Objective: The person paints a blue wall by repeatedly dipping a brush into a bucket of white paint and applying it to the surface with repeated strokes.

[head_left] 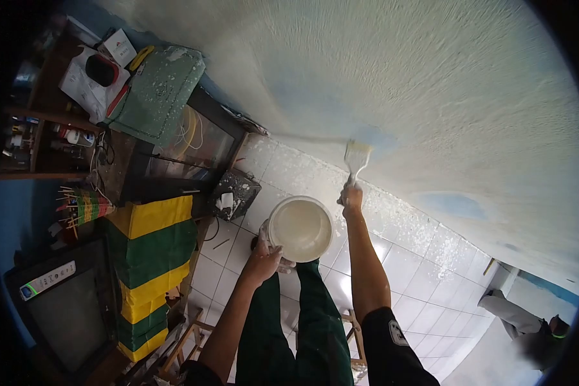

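My right hand [350, 198] is closed around the handle of a wide paintbrush [357, 157], its bristles against the wall [444, 90]. Pale paint covers most of that wall, with bluish patches showing through near the brush and further right. In my left hand [264, 260] is a round white bucket [300, 228], gripped at its lower left side. Whitish paint lies inside the bucket. Paint smears mark the fingers of my left hand.
White floor tiles [399, 257] are spattered with paint along the wall's foot. To the left stand a dark cabinet [222, 125] with a green case [157, 96] on it, a speckled black box [237, 193], and a green-and-yellow striped cloth [154, 251]. Wooden legs [190, 341] show below me.
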A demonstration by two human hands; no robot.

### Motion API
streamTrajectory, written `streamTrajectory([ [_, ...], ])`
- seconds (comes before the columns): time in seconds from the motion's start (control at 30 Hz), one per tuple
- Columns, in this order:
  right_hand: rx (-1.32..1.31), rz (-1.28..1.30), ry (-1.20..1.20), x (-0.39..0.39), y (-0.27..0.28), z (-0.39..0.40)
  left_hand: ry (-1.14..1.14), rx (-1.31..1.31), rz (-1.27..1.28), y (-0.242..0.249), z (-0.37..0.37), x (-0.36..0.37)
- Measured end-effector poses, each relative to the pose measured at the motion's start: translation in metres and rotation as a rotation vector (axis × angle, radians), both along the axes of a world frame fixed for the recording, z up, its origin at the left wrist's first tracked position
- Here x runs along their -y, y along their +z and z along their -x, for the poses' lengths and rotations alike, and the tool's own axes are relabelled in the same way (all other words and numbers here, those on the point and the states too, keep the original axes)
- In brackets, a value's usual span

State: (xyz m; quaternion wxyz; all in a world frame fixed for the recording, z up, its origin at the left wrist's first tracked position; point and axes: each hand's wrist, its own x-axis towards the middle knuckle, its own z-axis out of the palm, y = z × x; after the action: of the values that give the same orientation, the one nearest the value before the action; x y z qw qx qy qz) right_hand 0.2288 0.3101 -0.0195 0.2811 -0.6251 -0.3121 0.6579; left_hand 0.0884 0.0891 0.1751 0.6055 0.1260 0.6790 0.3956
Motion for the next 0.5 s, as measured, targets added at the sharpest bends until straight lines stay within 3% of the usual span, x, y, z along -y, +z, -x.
streamTrajectory([
  [0.07,-0.004,0.284,-0.079,-0.002,-0.056,-0.013,0.038,0.063,0.036,0.004,0.002,-0.002],
  [0.13,0.059,0.196,-0.074,-0.004,-0.029,-0.009,0.037,0.044,0.033,-0.011,0.004,0.014],
  [0.23,-0.061,-0.118,-0.006,-0.012,0.056,-0.005,0.088,0.127,0.059,-0.006,0.007,0.02],
  [0.3,-0.169,-0.068,-0.04,-0.014,0.152,0.003,0.086,0.108,0.062,-0.005,0.009,0.021],
  [0.37,-0.201,-0.199,-0.031,0.004,0.233,0.012,0.078,0.097,0.056,-0.004,0.011,0.019],
  [0.5,-0.262,-0.451,0.012,0.025,0.324,0.024,0.099,0.126,0.056,-0.002,0.019,0.018],
])
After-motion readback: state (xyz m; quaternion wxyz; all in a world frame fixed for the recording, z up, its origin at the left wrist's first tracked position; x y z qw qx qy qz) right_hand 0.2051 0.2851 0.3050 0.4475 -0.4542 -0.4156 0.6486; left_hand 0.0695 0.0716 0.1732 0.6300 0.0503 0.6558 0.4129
